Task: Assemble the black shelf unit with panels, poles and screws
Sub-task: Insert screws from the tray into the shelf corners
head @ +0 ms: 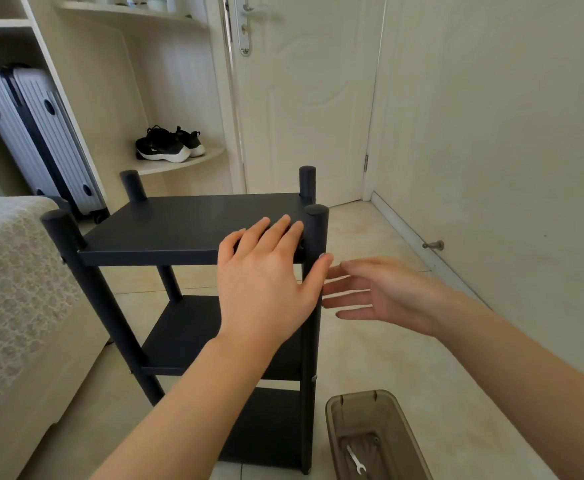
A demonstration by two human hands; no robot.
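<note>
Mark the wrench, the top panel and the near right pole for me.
wrench [356,460]: head view, on the middle of its shaft.
top panel [186,220]: head view, on its bare upper face.
near right pole [310,344]: head view, on its shaft just above the middle panel.

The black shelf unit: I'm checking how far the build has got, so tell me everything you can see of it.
The shelf unit stands upright on the tiled floor, close beside pale padded furniture. It looks matt black: three flat panels, one above another, between four round poles whose tops stick up past the top panel. The left hand lies flat on that panel's front right corner, thumb against the front right pole. The right hand is open beside that pole; contact unclear.
</note>
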